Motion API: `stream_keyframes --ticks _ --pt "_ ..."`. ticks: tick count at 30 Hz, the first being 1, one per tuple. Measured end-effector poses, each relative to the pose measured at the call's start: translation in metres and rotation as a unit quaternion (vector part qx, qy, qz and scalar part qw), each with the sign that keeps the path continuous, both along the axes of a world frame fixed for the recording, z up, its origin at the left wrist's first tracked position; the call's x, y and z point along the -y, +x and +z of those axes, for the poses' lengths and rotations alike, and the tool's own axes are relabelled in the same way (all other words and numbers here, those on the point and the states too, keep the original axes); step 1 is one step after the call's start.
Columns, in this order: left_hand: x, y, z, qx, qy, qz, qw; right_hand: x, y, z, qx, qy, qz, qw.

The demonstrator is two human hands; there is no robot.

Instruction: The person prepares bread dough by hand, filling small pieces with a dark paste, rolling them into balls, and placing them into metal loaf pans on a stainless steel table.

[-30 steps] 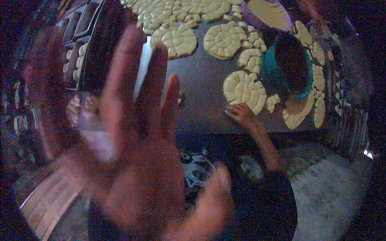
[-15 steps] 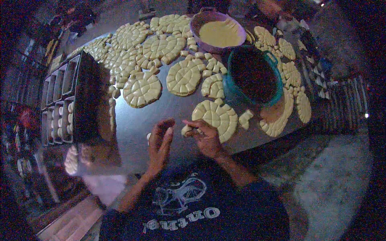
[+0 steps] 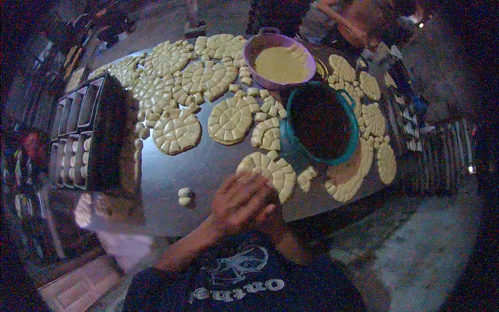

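1. Both hands have drawn together since half a second ago: then they sat a little apart at the near table edge with a bit of dough between the fingertips; now the left hand (image 3: 239, 200) lies cupped over the right hand (image 3: 270, 216), palms pressed together.

2. From the head view, I cannot tell what is caught between the palms, since the left hand covers it; going by the press of the palms, I would guess a dough piece. The hands sit at the near edge of the dark table (image 3: 208, 171), touching the nearest cut dough round (image 3: 273, 171).

3. Two small dough balls (image 3: 184, 196) lie on bare tabletop to the left of the hands, close together and well clear of the rounds.

4. Farther back stand a teal bowl (image 3: 348, 112) with dark contents and a purple bowl (image 3: 275, 44) of pale yellow mix, with many more scored rounds spread around them. Stacked loaf tins (image 3: 78, 130) rise along the left edge.

5. Handling, as I judge it: the dough looks soft, light and slightly tacky, easily dented or stretched. A wedge is best lifted with fingertips at its cut edges, then cradled loosely in the palm, not squeezed.
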State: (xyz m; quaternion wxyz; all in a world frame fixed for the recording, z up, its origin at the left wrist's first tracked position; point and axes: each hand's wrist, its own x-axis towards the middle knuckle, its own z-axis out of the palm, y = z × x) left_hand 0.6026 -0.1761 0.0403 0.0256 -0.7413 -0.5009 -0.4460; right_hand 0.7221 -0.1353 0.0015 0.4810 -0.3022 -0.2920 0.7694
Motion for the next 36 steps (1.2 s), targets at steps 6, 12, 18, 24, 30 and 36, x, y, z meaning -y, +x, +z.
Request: stream_keyframes --ticks 6,12,18,24,30,36 --pt "-0.007 0.003 -0.039 0.067 -0.01 -0.157 0.985 -0.008 0.006 -0.024 -0.018 -0.039 0.026 0.999" --pt "-0.021 0.001 -0.064 0.437 -0.314 -0.227 0.812 -0.039 0.019 -0.042 -0.052 -0.067 0.07 0.994" --pt "0.009 -0.021 -0.074 0.442 -0.415 0.016 0.795 -0.184 0.051 -0.007 0.025 0.079 0.179 0.98" --pt "0.05 -0.06 -0.106 0.561 -0.336 0.256 0.712 -0.384 0.015 0.027 0.445 0.36 0.281 0.77" --pt "0.069 -0.067 -0.1 0.597 -0.241 0.365 0.672 -0.475 -0.042 -0.031 0.634 0.41 0.444 0.483" --pt "0.065 -0.064 -0.091 0.597 -0.254 0.321 0.69 -0.484 -0.058 -0.05 0.643 0.296 0.495 0.504"
